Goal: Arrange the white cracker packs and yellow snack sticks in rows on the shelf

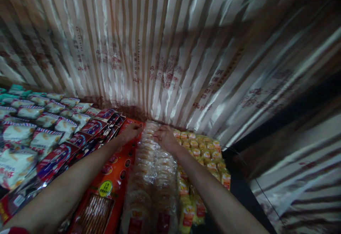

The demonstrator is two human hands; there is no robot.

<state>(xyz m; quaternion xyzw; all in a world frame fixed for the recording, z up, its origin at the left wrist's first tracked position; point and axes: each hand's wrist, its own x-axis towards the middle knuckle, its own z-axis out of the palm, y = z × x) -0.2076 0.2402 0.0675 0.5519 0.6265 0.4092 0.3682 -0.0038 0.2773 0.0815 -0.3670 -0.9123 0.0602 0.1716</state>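
Note:
My left hand reaches to the far end of the display, over the top of an orange-red snack pack. Its fingers stretch toward a double row of round, clear-wrapped cakes. From the other side my right hand lies over the far end of the same row, its slightly bent fingers touching the wrapping. Nothing lifted shows in either hand; dim light and blur hide the fingertips. To the right of the cakes stand rows of small yellow packs, partly behind my right forearm.
Left of the orange pack lie dark purple-red packs, then rows of white snack bags with green-topped ones behind. A pleated, striped silvery sheet with red print rises behind everything. A dark edge borders the right side.

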